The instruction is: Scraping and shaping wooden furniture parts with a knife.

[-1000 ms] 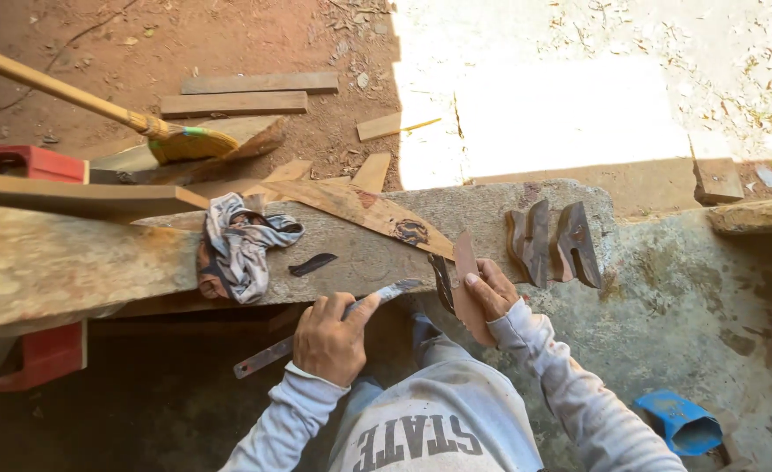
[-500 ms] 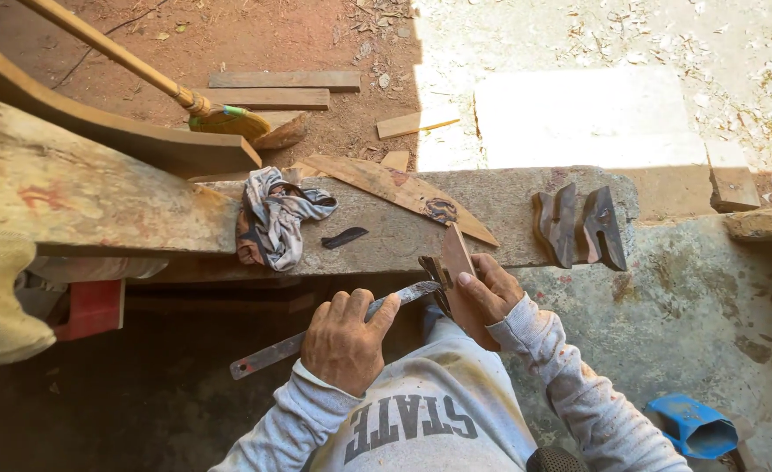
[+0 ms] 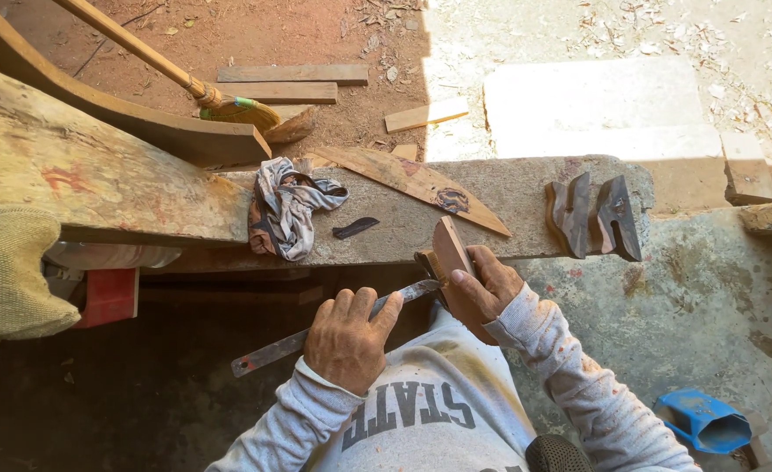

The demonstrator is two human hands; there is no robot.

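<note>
Outdoor stone bench (image 3: pixel 526 188), near edge: right hand (image 3: pixel 484 284), fingers clasped, braces a brown wooden piece (image 3: pixel 452 255) against it, steadying it for the flat metal file (image 3: pixel 316 336) gripped in the left hand (image 3: pixel 347 339).

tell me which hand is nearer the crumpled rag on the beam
Left. The left hand grips the metal file just below the rag; the right hand holds the wooden piece farther right.
</note>
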